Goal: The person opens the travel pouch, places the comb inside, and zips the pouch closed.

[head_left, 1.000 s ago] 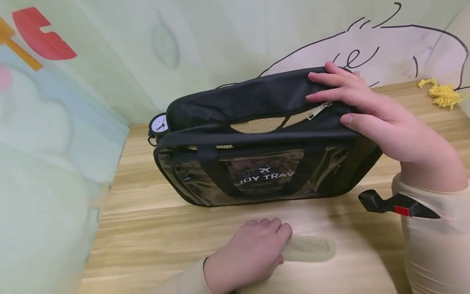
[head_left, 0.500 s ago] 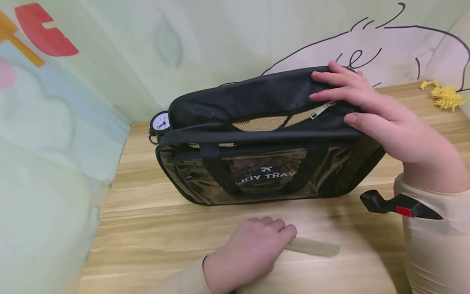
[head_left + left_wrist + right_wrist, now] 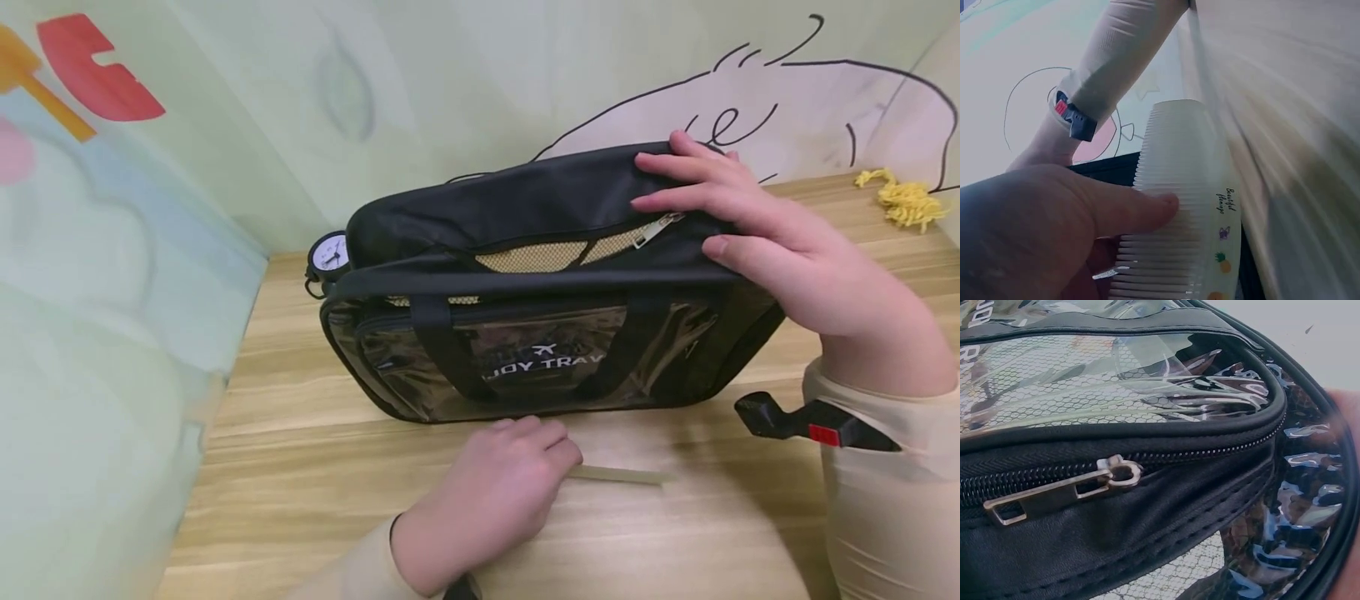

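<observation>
My left hand (image 3: 495, 492) pinches a pale comb (image 3: 618, 475), seen almost edge-on in front of the bag. In the left wrist view the thumb presses across the comb's teeth (image 3: 1166, 150), and small printed fruit shows along its spine. A black travel bag (image 3: 525, 196) with clear panels stands on the table, its top zip partly parted over tan mesh. My right hand (image 3: 772, 233) rests on the bag's upper right corner, fingers spread over the top and thumb on the nearer side. Close to those fingers lies the metal zip pull (image 3: 656, 232), large in the right wrist view.
A small round clock (image 3: 328, 252) stands at the bag's left end. Yellow yarn (image 3: 907, 202) lies at the back right of the wooden table (image 3: 300, 492). A printed backdrop (image 3: 450, 83) rises behind and at the left.
My left hand has moved slightly toward the bag and left. The comb in it has turned from showing its flat face to nearly edge-on. The right hand stays on the bag.
</observation>
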The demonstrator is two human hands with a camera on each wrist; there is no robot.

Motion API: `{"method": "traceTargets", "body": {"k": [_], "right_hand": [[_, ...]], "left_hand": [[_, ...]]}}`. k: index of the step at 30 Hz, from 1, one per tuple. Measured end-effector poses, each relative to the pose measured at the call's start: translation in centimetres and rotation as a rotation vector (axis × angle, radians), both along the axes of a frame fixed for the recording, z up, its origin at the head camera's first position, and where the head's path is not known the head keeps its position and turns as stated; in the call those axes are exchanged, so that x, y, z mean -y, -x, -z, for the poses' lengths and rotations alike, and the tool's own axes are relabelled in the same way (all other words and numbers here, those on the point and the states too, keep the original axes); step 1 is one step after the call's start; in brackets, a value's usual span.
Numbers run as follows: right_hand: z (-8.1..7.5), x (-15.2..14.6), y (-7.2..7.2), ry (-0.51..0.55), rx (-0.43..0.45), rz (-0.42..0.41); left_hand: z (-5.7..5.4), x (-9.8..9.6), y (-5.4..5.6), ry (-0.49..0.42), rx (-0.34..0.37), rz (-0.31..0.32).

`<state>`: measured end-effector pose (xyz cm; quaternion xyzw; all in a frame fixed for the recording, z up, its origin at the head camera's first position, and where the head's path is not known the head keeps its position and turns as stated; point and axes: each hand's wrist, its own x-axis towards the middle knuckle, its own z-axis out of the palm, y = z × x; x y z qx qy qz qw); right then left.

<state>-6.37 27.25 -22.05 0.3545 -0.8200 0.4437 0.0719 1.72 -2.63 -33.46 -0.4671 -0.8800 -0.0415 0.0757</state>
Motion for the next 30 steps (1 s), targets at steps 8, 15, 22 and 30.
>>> {"method": "traceTargets", "body": {"k": [8, 15, 22, 30], "right_hand": [[-0.1, 0.1, -0.1, 0.01, -0.008, 0.006], [0.0, 0.4, 0.5, 0.031, -0.021, -0.032], [-0.1, 0.7, 0.6, 0.045, -0.003, -0.017], [0.5, -0.1, 0.3, 0.047, 0.006, -0.003]], "left_hand": [[-1.0, 0.4, 0.2, -0.171, 0.078, 0.04], [-2.5, 0.8, 0.0, -0.403, 0.107, 0.065], [-4.5, 1.0, 0.1, -0.625, 0.142, 0.146], [-8.9, -0.6, 0.9, -0.787, 0.165, 0.256]]}}
